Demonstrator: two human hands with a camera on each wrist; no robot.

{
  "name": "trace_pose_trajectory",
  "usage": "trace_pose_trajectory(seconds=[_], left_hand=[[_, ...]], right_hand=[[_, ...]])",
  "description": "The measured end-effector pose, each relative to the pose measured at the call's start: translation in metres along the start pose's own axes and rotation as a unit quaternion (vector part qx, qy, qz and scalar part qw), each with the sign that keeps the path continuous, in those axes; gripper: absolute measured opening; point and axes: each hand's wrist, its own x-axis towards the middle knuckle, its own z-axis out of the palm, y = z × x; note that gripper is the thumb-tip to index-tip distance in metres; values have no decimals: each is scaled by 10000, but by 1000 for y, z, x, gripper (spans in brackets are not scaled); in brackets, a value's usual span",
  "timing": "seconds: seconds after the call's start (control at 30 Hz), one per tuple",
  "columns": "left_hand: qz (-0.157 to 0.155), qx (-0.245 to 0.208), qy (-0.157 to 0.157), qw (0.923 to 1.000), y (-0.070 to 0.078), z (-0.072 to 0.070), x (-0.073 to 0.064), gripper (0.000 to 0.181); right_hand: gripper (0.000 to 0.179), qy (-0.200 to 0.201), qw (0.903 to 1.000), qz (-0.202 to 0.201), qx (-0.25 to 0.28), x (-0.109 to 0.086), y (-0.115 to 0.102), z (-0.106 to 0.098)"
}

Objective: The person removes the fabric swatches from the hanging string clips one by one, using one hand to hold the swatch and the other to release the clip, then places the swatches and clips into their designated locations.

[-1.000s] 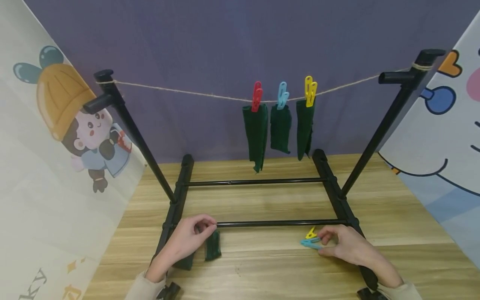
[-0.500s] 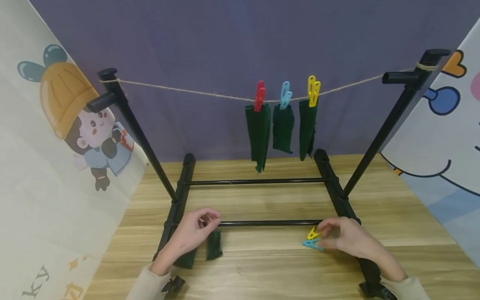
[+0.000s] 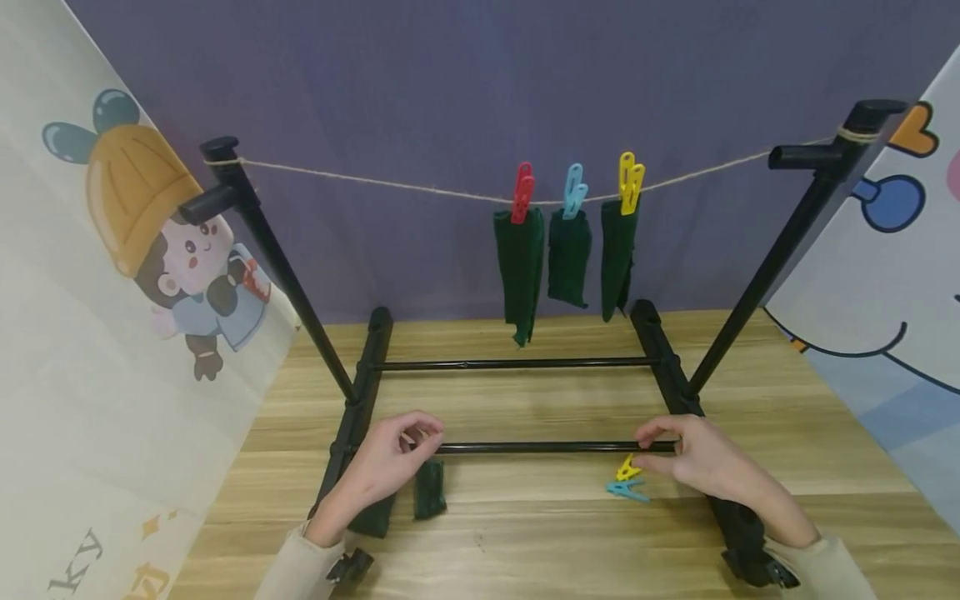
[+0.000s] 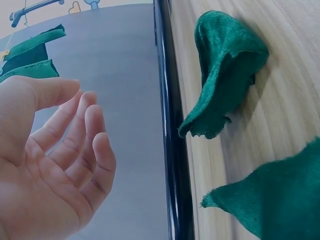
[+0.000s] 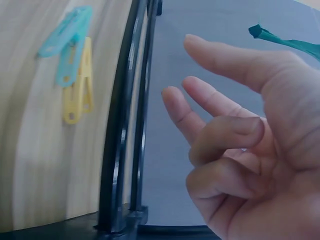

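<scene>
My left hand [image 3: 393, 457] hovers near the front crossbar with its fingers loosely bent and nothing in them. Close by on the table lie two dark green cloth pieces, a small one [image 3: 430, 492] and a larger one [image 3: 371, 518] partly under the hand. On the other side, my right hand [image 3: 697, 457] is held above the bar, thumb and fingers apart, holding nothing. Just left of its thumb are a yellow clothespin [image 5: 79, 97] and a light blue clothespin [image 3: 628, 489], which overlap in the right wrist view.
A black frame [image 3: 525, 363] stands on the wooden table, with a string [image 3: 360, 177] tied between its posts. Red [image 3: 522, 193], blue [image 3: 575, 192] and yellow [image 3: 632, 185] clothespins hold three green cloths [image 3: 519, 267] on it. Printed panels flank both sides.
My right hand has risen from beside the blue clothespin to above the front bar; both loose clothespins stay on the table. The left hand has lifted slightly. The head view has shifted a little.
</scene>
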Motion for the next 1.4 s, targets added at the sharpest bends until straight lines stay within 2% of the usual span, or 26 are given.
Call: trace_pose_trajectory(seconds=[0.3, 0.6, 0.9, 1.4], left_hand=[[64, -58, 131, 9999, 2, 3, 4, 10], [127, -107, 272, 9995, 6, 7, 11, 10], [237, -201, 177, 9994, 10, 7, 17, 10], [397, -392, 358, 9978, 15, 8, 28, 11]], right_hand=[[33, 565, 9966, -514, -300, 8, -16, -8], [23, 647, 9955, -648, -255, 15, -35, -22], [16, 928, 9927, -727, -252, 17, -50, -30], [15, 1869, 9730, -1337, -223, 30, -76, -49]])
